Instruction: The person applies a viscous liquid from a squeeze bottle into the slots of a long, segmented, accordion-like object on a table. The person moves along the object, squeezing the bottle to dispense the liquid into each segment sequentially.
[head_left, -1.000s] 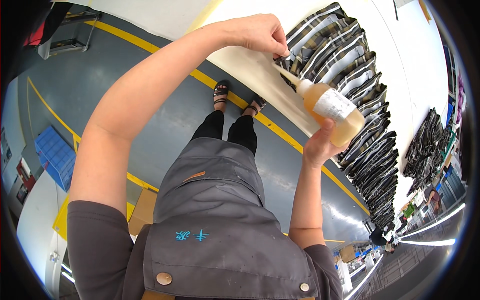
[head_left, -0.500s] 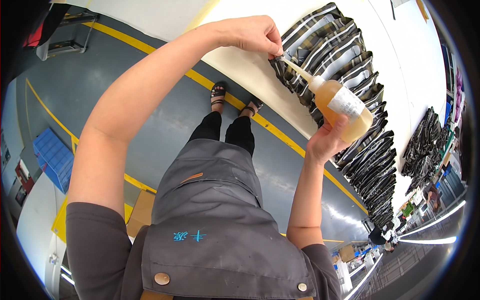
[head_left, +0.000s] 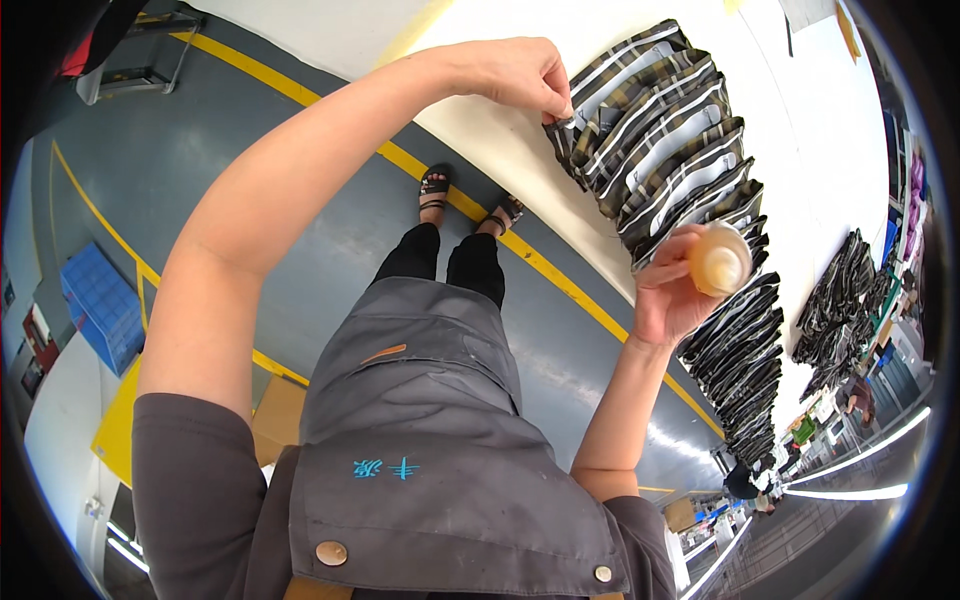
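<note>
My left hand (head_left: 522, 78) is at the near end of a long row of overlapping plaid cloth pieces (head_left: 655, 152). Its thumb and finger pinch the corner of the first piece, dark checked with a whitish strip. My right hand (head_left: 668, 300) is wrapped round a squeeze bottle (head_left: 720, 262) of amber liquid, held above the row. The bottle's top points up toward my view, so its long nozzle appears foreshortened and blurred. My right fingers partly cover its side.
The cloth lies on a long white table (head_left: 480, 128). Another heap of plaid pieces (head_left: 845, 310) rests farther right. A blue crate (head_left: 102, 305) and a cardboard box (head_left: 280, 415) stand to the left. Yellow lines (head_left: 570, 270) mark the grey floor below.
My right hand has drawn the bottle away from the cloth corner, toward the lower right, and turned its nozzle upward. The left hand still pinches the corner.
</note>
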